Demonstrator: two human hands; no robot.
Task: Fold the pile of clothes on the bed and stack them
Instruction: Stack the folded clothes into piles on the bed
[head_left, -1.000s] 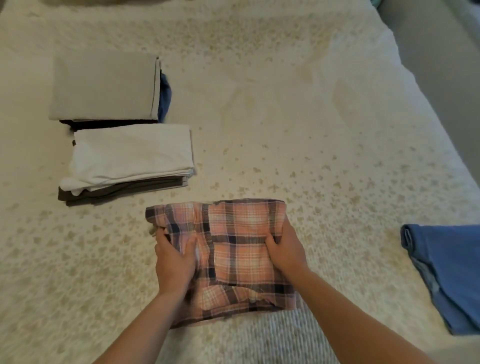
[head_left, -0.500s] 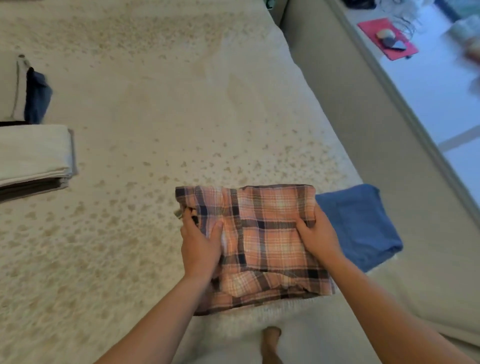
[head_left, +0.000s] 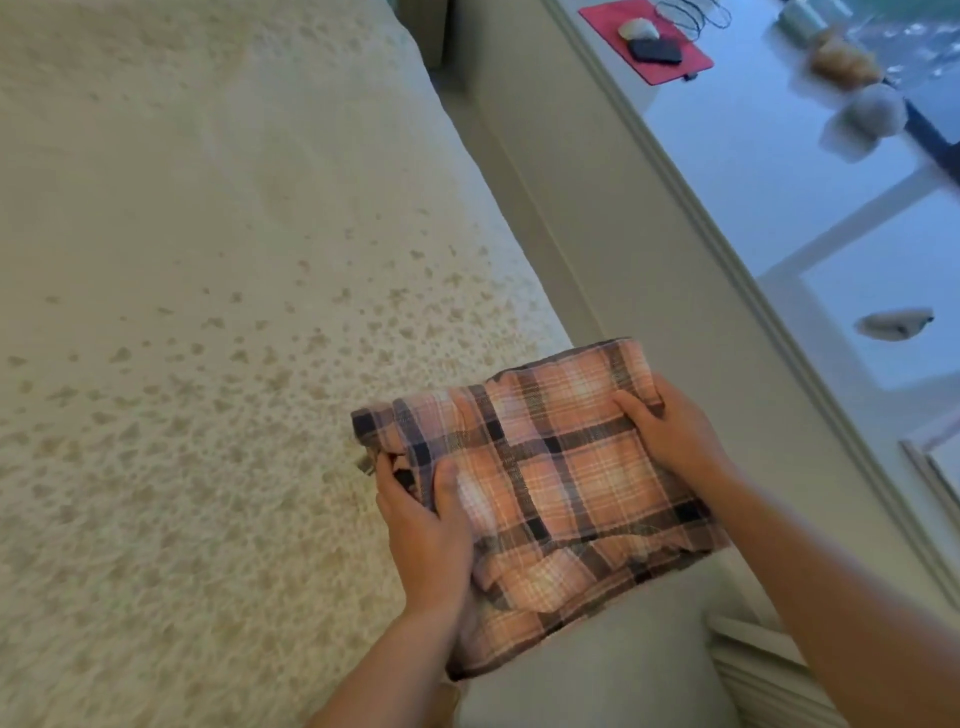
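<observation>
Over the bed (head_left: 208, 260) edge, left hand (head_left: 423, 540) and right hand (head_left: 670, 431) grip the folded plaid garment (head_left: 561, 483), lengthwise between them.

Folded pink plaid garment (head_left: 561, 467), dark-striped, several layers thick, tilted, lifted over the right edge of the speckled cream bed (head_left: 208, 312), lower hem loose and rumpled.

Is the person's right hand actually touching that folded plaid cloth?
Touching. The head view shows the right hand gripping the far right edge of the folded plaid cloth, thumb pressed on top and fingers curled round the edge.
</observation>
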